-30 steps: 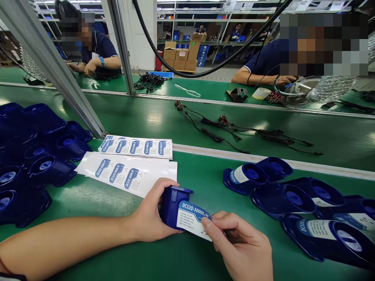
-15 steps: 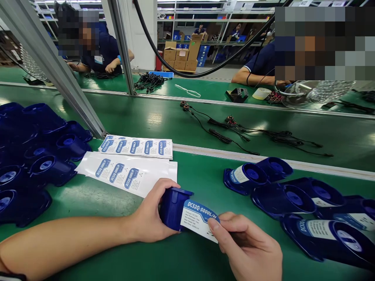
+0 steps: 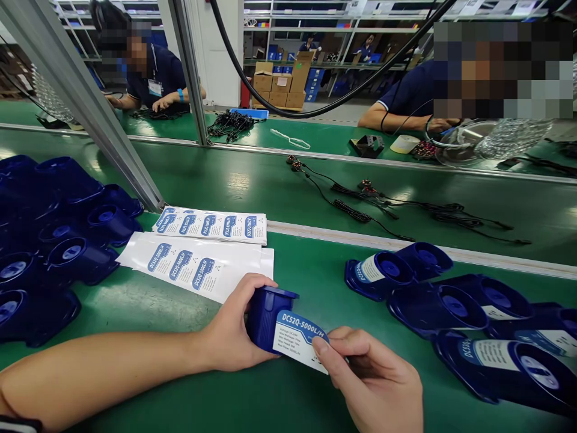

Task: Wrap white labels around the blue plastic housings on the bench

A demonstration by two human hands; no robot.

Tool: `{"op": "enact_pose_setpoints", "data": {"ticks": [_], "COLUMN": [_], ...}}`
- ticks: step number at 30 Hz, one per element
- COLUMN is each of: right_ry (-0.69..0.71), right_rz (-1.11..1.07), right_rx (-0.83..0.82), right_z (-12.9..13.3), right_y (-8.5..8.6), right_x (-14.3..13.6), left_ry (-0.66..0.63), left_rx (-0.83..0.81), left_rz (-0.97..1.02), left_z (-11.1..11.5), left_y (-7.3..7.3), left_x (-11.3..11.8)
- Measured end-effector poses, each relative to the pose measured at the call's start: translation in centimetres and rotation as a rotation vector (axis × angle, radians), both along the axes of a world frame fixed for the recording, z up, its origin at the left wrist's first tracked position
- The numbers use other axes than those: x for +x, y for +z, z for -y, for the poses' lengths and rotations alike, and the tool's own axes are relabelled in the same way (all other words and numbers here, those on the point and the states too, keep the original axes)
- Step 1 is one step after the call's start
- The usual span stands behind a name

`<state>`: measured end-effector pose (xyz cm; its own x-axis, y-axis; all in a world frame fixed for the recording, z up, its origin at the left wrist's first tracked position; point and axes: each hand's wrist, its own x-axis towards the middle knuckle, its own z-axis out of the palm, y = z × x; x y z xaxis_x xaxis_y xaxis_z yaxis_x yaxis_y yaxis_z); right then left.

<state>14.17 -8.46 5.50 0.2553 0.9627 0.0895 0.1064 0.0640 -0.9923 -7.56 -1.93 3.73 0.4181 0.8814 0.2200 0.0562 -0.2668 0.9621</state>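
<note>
My left hand [image 3: 238, 328] is wrapped round a dark blue plastic housing [image 3: 264, 316], held above the green bench with its flanged end up. Between thumb and fingers, my right hand [image 3: 372, 373] pinches the right end of a white and blue label [image 3: 297, 340] printed DC52Q-5000L/H. The label's left end lies against the housing's side, while its right end stands away from it. Behind my left hand lies a label sheet [image 3: 180, 264] with several labels on it, and a second label sheet [image 3: 211, 225] lies just beyond.
Several unlabelled blue housings [image 3: 72, 255] crowd the left side. On the right lie several labelled housings [image 3: 491, 358]. A metal post [image 3: 112, 120] slants down at left. Black cables [image 3: 356, 210] lie on the strip beyond the bench ledge. Co-workers [image 3: 166, 78] sit across.
My right hand has moved slightly left with the label, and the label now overlaps more of the housing's side. The left hand keeps its hold on the housing.
</note>
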Motion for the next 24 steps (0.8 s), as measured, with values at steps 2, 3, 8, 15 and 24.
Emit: {"op": "enact_pose_setpoints", "data": {"ticks": [2,3,8,15,24], "right_ry": [0.001,0.003,0.005,0.001,0.014], "right_rz": [0.0,0.002,0.014,0.003,0.004], "right_rx": [-0.006,-0.009,-0.011,-0.017,-0.037], "right_z": [0.01,0.01,-0.07,0.0,0.08], "right_y": [-0.01,0.01,0.21,0.14,-0.08], "right_x": [0.0,0.01,-0.02,-0.11,-0.09], "left_ry": [-0.001,-0.003,-0.007,-0.008,-0.009], "left_rx": [0.0,-0.002,-0.005,-0.003,-0.014], "left_rz": [0.0,-0.002,-0.008,-0.019,0.007], "left_z": [0.01,0.02,0.02,-0.06,-0.06], "left_y": [0.0,0.01,0.04,0.0,0.08], "left_x": [-0.01,-0.02,-0.07,-0.13,-0.08]}}
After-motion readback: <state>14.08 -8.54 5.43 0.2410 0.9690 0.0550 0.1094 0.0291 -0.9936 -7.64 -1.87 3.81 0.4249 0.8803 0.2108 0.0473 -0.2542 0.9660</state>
